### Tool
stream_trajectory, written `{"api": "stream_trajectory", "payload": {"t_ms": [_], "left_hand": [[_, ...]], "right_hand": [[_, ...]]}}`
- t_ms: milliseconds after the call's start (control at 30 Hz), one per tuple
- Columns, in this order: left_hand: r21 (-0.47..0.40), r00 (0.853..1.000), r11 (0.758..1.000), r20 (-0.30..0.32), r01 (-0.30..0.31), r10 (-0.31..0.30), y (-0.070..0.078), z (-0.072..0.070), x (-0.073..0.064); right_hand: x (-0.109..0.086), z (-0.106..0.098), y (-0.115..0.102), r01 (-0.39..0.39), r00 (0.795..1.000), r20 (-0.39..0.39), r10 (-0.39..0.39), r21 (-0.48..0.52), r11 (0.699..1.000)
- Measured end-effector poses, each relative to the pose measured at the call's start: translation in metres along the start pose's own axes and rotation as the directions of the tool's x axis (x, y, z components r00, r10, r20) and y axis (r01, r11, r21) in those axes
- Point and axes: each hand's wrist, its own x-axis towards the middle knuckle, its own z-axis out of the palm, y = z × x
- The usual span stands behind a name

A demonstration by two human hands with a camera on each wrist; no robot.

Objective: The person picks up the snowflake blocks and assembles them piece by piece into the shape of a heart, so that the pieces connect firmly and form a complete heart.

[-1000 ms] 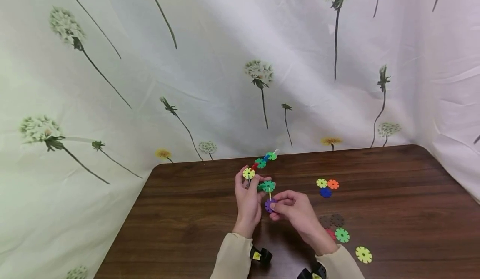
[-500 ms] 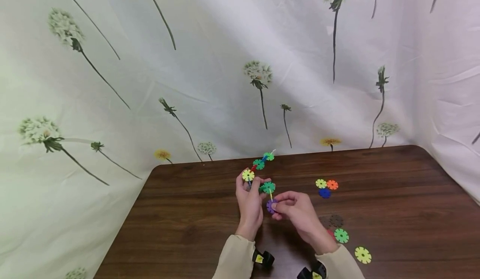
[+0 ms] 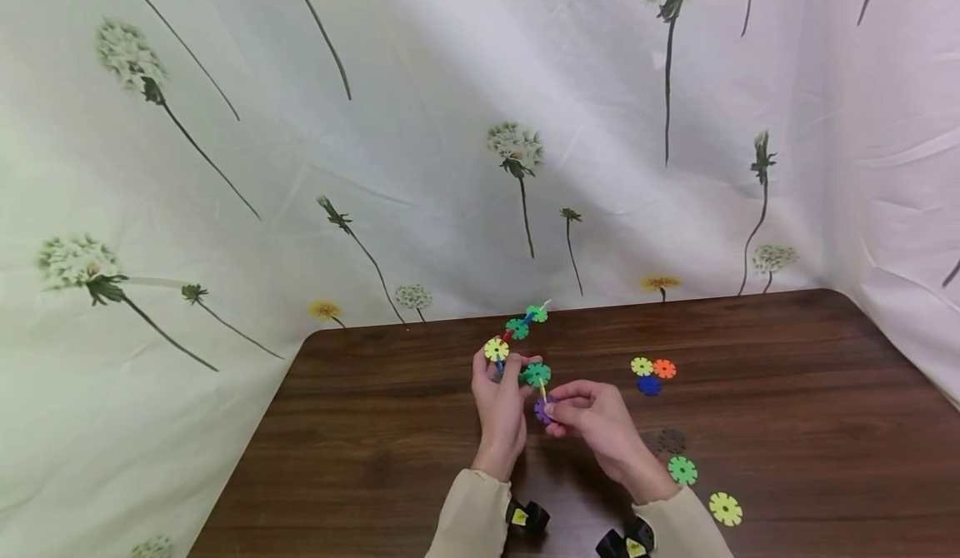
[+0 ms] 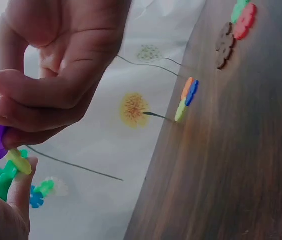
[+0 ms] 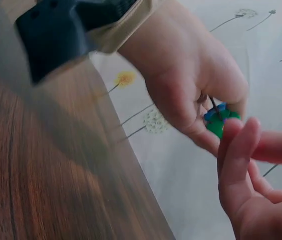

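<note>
The left hand [image 3: 501,412] grips a chain of notched plastic discs [image 3: 517,328] above the table [image 3: 375,425]; the chain runs up and away past its fingers. Just to the right, a green disc [image 3: 537,374] carries an edge-on yellow disc [image 3: 543,391]. The right hand [image 3: 600,425] pinches a purple disc [image 3: 541,411] against it; whether their slots are joined cannot be told. Farther right, loose discs [image 3: 682,470] lie on the table.

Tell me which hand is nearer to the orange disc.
Right. The right hand is in front and to the left of the orange disc, not touching it, pinching the purple disc; the left hand is farther left.
</note>
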Motion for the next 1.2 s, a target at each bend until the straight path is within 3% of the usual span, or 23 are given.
{"api": "stream_trajectory", "payload": {"t_ms": [267, 633, 833, 1200], "left_hand": [[-0.085, 0.997, 0.993, 0.016, 0.078, -0.077, 0.0036, -0.0030, 0.0036], [-0.226, 0.983, 0.958, 0.088, 0.175, -0.159, 0.0041, -0.0053, 0.0049], [-0.284, 0.980, 0.938, 0.072, 0.197, -0.184, 0.0041, -0.0053, 0.0055], [-0.318, 0.978, 0.925, 0.067, 0.208, -0.198, 0.0044, -0.0080, 0.0056]], "right_hand": [[0.0005, -0.0029, 0.0009, 0.023, 0.997, 0.077, -0.023, -0.004, 1.000], [0.0016, -0.0001, 0.0045, 0.053, 0.995, 0.093, -0.045, -0.076, 0.996], [0.0012, 0.0011, 0.0054, 0.065, 0.992, 0.113, -0.053, -0.107, 0.992], [0.0015, -0.0033, 0.0048, 0.091, 0.983, 0.168, -0.066, -0.143, 0.986]]}}
